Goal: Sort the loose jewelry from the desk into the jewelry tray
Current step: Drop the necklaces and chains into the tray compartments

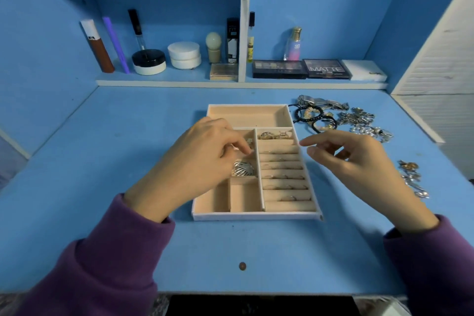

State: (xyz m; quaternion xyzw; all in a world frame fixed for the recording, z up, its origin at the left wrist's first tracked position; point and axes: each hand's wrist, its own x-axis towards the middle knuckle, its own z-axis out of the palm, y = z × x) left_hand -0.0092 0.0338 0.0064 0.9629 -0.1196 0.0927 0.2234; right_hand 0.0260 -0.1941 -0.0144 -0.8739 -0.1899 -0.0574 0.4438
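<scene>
- My purple sleeves point(107, 259) frame the blue counter point(102, 161).
- My left hand point(195, 161) reaches into the jewelry tray point(256, 216), fingertips pinched on something small I cannot make out, above a silver shell piece point(243, 169).
- My right hand point(359, 161) hovers loose and empty beside the tray.
- Loose jewelry point(356, 118) lies to the tray's right.

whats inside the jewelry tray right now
The jewelry tray holds a silver shell-shaped piece, gold earrings in a small compartment and thin rings in the roll slots. The long back section looks bare. The left hand covers the left compartments.
</scene>
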